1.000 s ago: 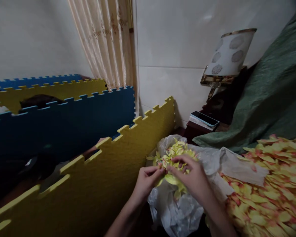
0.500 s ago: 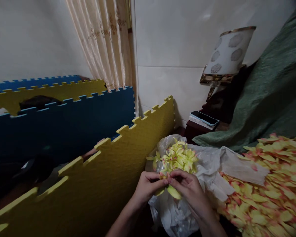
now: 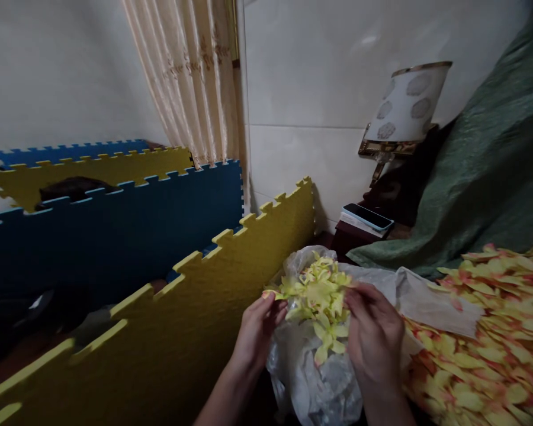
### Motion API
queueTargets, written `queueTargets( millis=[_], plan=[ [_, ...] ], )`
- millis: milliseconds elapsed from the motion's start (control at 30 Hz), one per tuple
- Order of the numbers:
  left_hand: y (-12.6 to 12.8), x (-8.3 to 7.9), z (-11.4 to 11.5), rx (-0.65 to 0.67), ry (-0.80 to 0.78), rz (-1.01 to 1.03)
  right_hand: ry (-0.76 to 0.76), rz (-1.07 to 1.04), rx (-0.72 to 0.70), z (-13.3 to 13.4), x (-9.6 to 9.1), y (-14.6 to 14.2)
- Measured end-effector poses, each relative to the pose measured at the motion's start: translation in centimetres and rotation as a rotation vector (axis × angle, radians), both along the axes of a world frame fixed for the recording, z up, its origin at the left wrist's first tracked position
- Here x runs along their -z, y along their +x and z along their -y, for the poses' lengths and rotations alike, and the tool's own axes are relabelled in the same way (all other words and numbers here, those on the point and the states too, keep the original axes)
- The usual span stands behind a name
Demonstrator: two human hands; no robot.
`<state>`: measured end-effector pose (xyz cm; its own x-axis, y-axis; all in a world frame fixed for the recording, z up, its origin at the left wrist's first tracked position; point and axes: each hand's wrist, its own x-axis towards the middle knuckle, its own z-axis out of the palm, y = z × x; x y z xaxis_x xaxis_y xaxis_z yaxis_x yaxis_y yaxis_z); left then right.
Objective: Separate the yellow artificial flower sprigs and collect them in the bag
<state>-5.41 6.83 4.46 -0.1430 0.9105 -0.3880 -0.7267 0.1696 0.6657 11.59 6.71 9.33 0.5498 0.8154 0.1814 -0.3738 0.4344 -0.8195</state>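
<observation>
At lower centre, our left hand pinched a petal; our right hand's hold we couldn't tell. Flowers on plastic there seemed done, the heap at lower right undone.

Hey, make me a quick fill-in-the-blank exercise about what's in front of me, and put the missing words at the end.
1. The foam panel nearest the left hand is ____ in colour.
2. The draped cloth behind the large petal pile is ____ in colour.
3. On the dark red stand, on top of something white, lies a ____.
4. Between the left hand and the right hand, flowers lie on crumpled, translucent ____.

Missing words: yellow; green; phone; plastic.
</observation>
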Motion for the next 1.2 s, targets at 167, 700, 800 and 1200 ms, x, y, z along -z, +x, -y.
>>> queueTargets(
  millis=[167,700,800,1200],
  plan=[
    [-0.8,-0.3,-0.3,-0.05,-0.04,0.008,0.136,-0.034,0.195,1.8,-1.4,3.1],
    [3.2,-0.9,0.8,0.362,0.259,-0.346,-0.313,0.88,-0.481,0.8,0.5,1.0],
    [3.0,-0.6,1.0,0.46,0.278,-0.388,-0.351,0.629,-0.643,0.9,1.3,0.8],
    [1.8,-0.5,1.6,0.625,0.345,-0.445,-0.337,0.333,-0.562,2.5,4.4,0.9]
  ],
)
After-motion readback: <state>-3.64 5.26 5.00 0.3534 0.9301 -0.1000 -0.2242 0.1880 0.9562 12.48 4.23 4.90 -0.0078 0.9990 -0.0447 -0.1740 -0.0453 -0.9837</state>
